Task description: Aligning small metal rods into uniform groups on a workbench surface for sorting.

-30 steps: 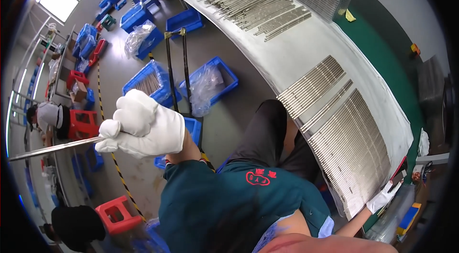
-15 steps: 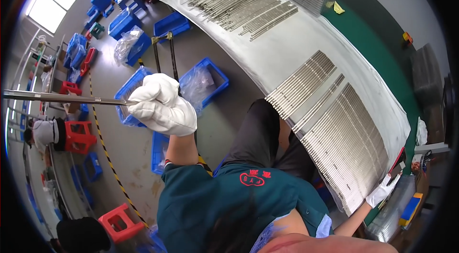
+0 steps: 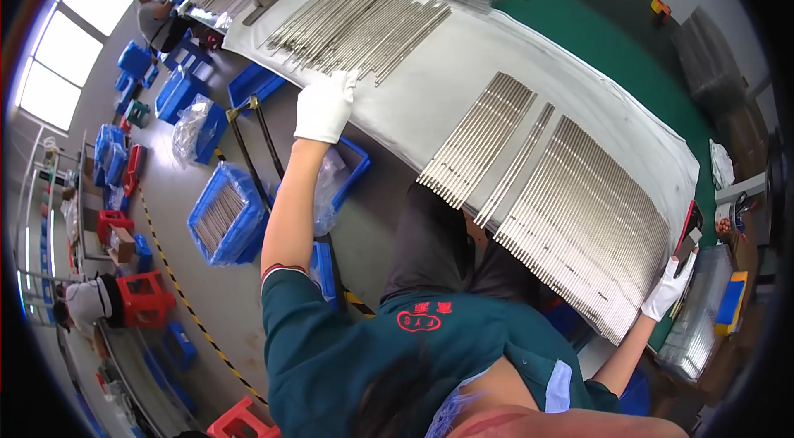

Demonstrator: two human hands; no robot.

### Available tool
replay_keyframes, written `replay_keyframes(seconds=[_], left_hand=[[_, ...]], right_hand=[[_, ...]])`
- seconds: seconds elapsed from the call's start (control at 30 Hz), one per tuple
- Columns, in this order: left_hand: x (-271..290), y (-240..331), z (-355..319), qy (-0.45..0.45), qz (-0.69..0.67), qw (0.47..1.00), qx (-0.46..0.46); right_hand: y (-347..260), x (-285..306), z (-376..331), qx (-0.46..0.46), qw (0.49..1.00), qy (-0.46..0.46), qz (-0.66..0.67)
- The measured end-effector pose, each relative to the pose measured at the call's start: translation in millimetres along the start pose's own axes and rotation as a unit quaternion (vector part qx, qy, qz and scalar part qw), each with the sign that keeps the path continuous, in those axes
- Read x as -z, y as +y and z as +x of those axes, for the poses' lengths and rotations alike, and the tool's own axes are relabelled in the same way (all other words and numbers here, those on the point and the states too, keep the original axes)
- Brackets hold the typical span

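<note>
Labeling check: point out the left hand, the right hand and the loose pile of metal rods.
left hand (image 3: 324, 105), head view, back of the white glove.
right hand (image 3: 668, 289), head view, palm area of the white glove.
loose pile of metal rods (image 3: 364, 24), head view, middle of the pile.

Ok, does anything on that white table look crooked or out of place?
Mostly tidy. The metal rods lie in neat parallel rows, but a thin strip of rods sits alone in the gap between two blocks, slightly slanted. The far pile of rods by the left hand is looser and fanned out.
</note>
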State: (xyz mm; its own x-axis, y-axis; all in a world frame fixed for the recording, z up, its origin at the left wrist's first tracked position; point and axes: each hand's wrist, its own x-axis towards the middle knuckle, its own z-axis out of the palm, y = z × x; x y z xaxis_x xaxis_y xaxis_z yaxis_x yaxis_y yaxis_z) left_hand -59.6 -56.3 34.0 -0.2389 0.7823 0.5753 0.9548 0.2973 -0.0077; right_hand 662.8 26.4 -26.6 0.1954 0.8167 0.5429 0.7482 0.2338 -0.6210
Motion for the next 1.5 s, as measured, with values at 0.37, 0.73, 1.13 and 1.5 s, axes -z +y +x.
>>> replay_keyframes(seconds=[0.37, 0.73, 1.13, 1.5], left_hand=[[-55, -5, 73, -0.091, 0.098, 0.990, 0.040], [-39, 15, 77, -0.109, 0.114, 0.986, -0.057], [-104, 58, 91, -0.094, 0.014, 0.988, -0.122], [-106, 51, 89, -0.135, 0.040, 0.990, -0.025]], right_hand=[[1, 1, -4, 0.023, 1.000, 0.000, -0.007], [-18, 1, -5, 0.001, 1.000, -0.009, 0.008], [-18, -1, -8, -0.019, 1.000, -0.012, 0.020], [-33, -3, -8, -0.020, 0.999, -0.004, 0.038]])
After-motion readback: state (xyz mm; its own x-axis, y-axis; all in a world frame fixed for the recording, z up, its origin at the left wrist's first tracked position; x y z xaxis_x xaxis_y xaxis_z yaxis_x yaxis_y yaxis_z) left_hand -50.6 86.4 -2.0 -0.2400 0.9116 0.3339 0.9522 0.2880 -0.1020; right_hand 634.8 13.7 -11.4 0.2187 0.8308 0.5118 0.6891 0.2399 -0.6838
